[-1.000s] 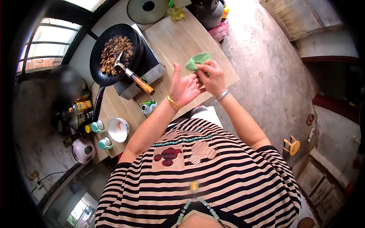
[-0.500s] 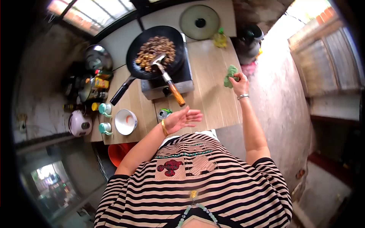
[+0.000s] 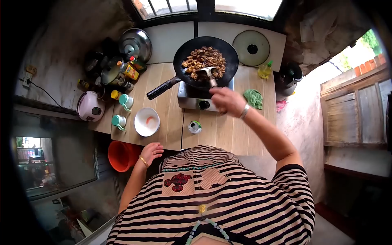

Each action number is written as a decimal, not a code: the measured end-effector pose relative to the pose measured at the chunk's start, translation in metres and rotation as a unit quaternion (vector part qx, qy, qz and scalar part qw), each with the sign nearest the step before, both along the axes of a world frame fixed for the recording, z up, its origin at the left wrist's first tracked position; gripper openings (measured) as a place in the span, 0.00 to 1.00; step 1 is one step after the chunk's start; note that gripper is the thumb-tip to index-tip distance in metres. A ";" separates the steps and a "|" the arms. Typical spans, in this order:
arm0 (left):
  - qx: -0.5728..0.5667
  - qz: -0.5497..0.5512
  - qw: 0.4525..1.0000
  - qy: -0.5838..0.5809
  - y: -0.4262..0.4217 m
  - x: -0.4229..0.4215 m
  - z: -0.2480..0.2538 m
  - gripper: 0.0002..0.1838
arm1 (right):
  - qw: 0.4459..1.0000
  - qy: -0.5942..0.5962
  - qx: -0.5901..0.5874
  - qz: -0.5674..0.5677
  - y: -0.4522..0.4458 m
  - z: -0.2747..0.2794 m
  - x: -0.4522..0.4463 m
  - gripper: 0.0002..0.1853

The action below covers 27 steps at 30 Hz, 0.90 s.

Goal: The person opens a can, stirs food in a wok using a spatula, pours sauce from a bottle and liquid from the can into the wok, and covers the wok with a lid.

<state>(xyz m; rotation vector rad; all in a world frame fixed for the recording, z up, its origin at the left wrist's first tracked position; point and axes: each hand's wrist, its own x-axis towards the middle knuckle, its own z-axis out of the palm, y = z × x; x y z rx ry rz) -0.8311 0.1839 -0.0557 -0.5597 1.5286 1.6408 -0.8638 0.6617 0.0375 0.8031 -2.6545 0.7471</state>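
My right hand (image 3: 228, 101), slightly blurred, is closed round the handle of a metal spatula (image 3: 207, 71). The spatula's blade rests among browned chunks of food (image 3: 204, 59) in a black wok (image 3: 231, 61). Under the wok sits a silver portable stove (image 3: 187, 98) with a black knob. My left hand (image 3: 151, 152) hangs open and holds nothing by the front edge of the table, below a white bowl (image 3: 140, 130) with a little orange-red stuff inside. A crumpled green cloth (image 3: 253, 99) lies right of the stove. An opened can (image 3: 194, 127) stands in front of it.
A glass lid (image 3: 245, 57) leans at the back, near a bottle of yellow liquid (image 3: 264, 71). Two teal-lidded jars (image 3: 119, 121), a pink rice cooker (image 3: 90, 107) and several bottles crowd the left. An orange bucket (image 3: 118, 157) stands below the table. The wok's handle (image 3: 161, 89) juts left.
My right hand has let go of the green cloth, now on the table, and has taken hold of the spatula. My left hand has moved left and down. The view has turned.
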 end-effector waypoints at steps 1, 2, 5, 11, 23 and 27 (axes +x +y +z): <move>-0.028 0.009 1.000 0.000 -0.015 0.005 -0.010 0.14 | 0.997 0.029 -0.071 0.000 0.010 0.023 -0.011 0.09; -0.057 0.017 0.998 -0.001 -0.030 0.010 -0.020 0.13 | 0.986 0.069 -0.134 -0.071 0.018 0.033 -0.018 0.05; -0.078 0.021 0.997 -0.012 -0.110 0.036 -0.104 0.11 | 0.881 -0.050 -0.416 -0.219 0.051 0.077 -0.031 0.05; -0.248 0.023 0.953 -0.173 -0.218 0.107 -0.222 0.12 | 0.784 -0.087 -0.424 -0.446 0.099 0.098 -0.079 0.14; -0.171 0.057 0.981 -0.069 -0.149 0.056 -0.148 0.10 | 0.864 -0.168 -0.430 -0.198 0.057 0.068 -0.099 0.11; -0.180 0.071 0.978 -0.071 -0.144 0.062 -0.144 0.10 | 0.906 -0.125 -0.344 -0.211 0.069 0.094 -0.097 0.12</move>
